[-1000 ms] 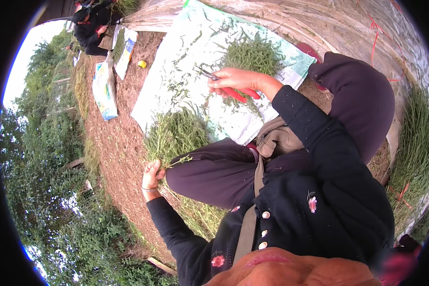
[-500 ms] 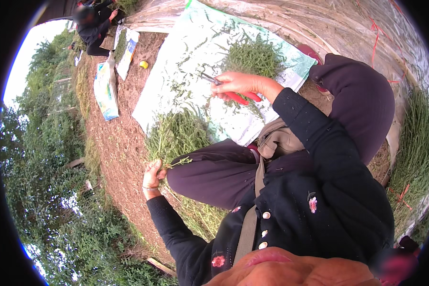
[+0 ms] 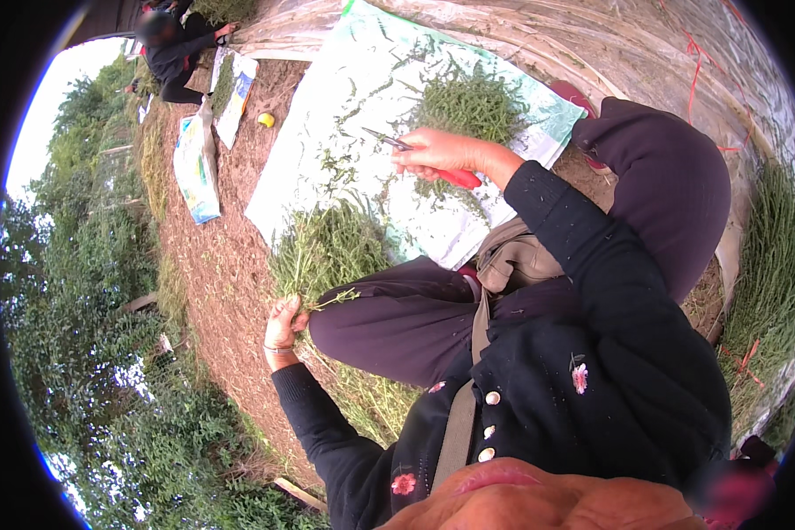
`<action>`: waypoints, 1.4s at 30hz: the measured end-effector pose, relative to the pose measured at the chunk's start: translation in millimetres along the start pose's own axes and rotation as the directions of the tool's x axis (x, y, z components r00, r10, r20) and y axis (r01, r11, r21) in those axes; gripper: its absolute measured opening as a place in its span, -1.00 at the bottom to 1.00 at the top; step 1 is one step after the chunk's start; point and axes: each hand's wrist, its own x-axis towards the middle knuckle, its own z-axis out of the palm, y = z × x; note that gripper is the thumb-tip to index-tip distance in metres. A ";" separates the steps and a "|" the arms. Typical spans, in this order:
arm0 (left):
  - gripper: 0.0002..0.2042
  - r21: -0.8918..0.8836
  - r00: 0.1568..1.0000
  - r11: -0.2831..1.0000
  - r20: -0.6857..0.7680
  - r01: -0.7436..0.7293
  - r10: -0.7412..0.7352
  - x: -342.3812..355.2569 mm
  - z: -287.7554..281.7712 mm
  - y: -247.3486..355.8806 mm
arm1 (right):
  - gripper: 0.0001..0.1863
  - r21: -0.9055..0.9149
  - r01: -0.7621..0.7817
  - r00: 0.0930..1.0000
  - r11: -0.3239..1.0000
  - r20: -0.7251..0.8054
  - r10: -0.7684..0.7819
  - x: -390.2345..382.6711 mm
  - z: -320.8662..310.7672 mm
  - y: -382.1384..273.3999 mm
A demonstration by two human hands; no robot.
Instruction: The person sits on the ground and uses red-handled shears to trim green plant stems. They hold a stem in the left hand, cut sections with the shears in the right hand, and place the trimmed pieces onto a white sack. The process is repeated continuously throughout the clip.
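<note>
My left hand (image 3: 283, 325) is closed round the stems of a leafy green plant bunch (image 3: 331, 247) beside my left knee. The bunch's tops spread over the near left edge of a white sheet (image 3: 305, 150). Out over the sheet, my right hand (image 3: 437, 151) grips red-handled pruning shears (image 3: 458, 177), their dark blades pointing left. The blades look close together and sit apart from the bunch. A heap of cut green sprigs (image 3: 473, 104) lies just beyond my right hand, and loose clippings are scattered across the sheet.
A co-worker (image 3: 175, 55) sits at the far left near printed sacks (image 3: 195, 168). A yellow object (image 3: 266, 119) lies on the brown soil. Clear plastic film (image 3: 592, 44) stretches along the far side. More cut plants (image 3: 764, 238) lie at the right, and some lie under my left arm.
The shears' blades have come together and their red handles have closed up in my right hand. My left hand has stayed put. The co-worker's arm has shifted.
</note>
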 end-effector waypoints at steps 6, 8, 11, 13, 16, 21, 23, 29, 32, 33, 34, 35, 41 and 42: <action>-0.74 -0.008 0.996 1.000 -0.085 -0.009 0.008 -4.1 4.6 3.6 | -0.74 0.012 -0.019 0.978 1.000 -0.209 0.021 4.4 -19.3 17.5; -0.77 0.063 0.995 0.997 -0.078 -0.052 0.057 -8.5 2.8 4.3 | -0.75 0.044 0.014 0.948 0.999 -0.317 0.001 -4.3 -23.2 -6.2; -0.74 0.200 0.990 0.977 -0.104 -0.075 0.098 -9.1 10.2 13.3 | -0.68 -0.014 -0.029 0.992 0.999 -0.123 0.027 -4.6 -21.1 -29.6; -0.70 0.287 0.987 0.955 -0.109 -0.079 0.115 -9.7 14.0 19.3 | -0.61 -0.062 -0.035 0.998 0.997 0.044 0.038 0.5 -18.2 -27.7; -0.71 0.297 0.988 0.946 -0.038 -0.130 0.148 -4.3 4.1 13.5 | -0.59 -0.156 -0.076 0.991 0.985 0.097 0.091 9.2 -12.5 -18.9; -0.68 0.496 0.982 0.848 0.133 -0.186 0.137 -2.4 12.8 22.7 | -0.59 -0.129 -0.120 0.991 0.984 0.044 0.126 10.5 -10.0 -16.2; -0.67 0.513 0.981 0.838 0.149 -0.183 0.123 -2.4 15.2 26.2 | -0.60 -0.179 -0.118 0.991 0.977 0.034 0.126 14.9 -12.8 -11.6; -0.69 0.340 0.995 0.938 0.095 -0.066 0.035 -1.7 0.1 23.8 | -0.65 0.004 -0.199 0.977 0.980 -0.071 0.199 13.3 -11.7 1.8; -0.70 0.226 0.997 0.974 -0.067 -0.029 0.046 -0.8 -7.2 9.5 | -0.65 0.063 -0.143 0.984 0.988 -0.097 0.149 10.9 -6.3 -5.3; -0.70 0.147 0.988 0.988 -0.142 -0.047 0.068 -0.3 -7.6 4.8 | -0.66 0.062 -0.113 0.990 0.992 -0.074 0.118 6.2 -4.7 -12.0; -0.69 0.120 0.988 0.992 -0.143 -0.042 0.059 -2.1 -5.4 6.3 | -0.66 0.086 -0.099 0.993 0.991 -0.048 0.103 1.7 -0.5 -20.3; -0.68 0.088 0.988 0.995 -0.143 -0.041 0.053 -3.0 -2.7 8.1 | -0.67 0.105 -0.087 0.996 0.991 -0.020 0.089 -0.8 2.8 -27.7; -0.75 0.033 0.997 0.996 -0.007 -0.078 0.079 -0.1 -10.2 5.3 | -0.70 0.126 -0.081 0.992 0.989 0.103 0.068 2.4 24.9 -33.5; -0.75 0.050 0.997 0.995 0.016 -0.083 0.082 0.1 -11.9 6.6 | -0.70 0.098 -0.091 0.992 0.991 0.096 0.081 3.7 28.4 -32.4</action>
